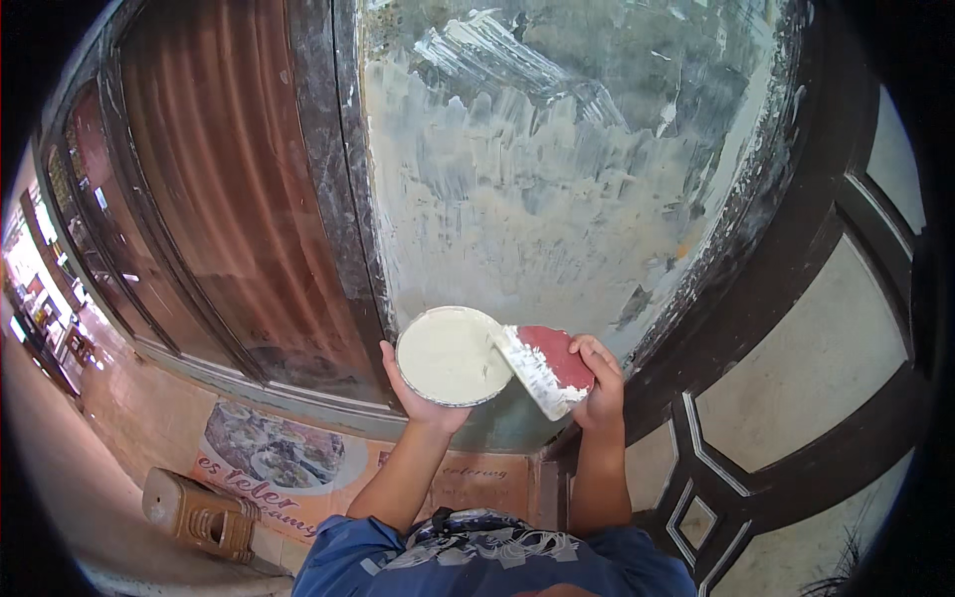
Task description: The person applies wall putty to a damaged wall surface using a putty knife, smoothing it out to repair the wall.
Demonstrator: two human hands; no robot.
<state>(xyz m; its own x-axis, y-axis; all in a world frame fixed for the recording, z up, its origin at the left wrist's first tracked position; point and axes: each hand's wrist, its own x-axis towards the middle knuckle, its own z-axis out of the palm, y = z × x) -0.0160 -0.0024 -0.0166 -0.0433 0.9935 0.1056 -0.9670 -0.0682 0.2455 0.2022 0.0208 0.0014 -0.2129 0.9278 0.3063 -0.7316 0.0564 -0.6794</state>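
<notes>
My left hand (428, 406) is wrapped round the lower left side of a round tub (456, 308), holding it up in front of me. Smooth off-white putty (448, 353) fills the tub, with a small mark near its right side. In my right hand (604, 383) is a red putty spreader (559, 350), gripped at its right end. White putty is smeared along the blade's left and lower edge, which is at the tub's right rim; I cannot tell whether they touch. Behind both stands a grey-green wall panel (527, 189) with uneven white putty patches and streaks.
A dark wooden frame (338, 159) and glass with a reddish-brown curtain (219, 179) flank the panel on the left. At right is a dark-framed panelled door (796, 348). A printed banner (358, 458) covers the floor, with a brown stool (214, 512) beside it.
</notes>
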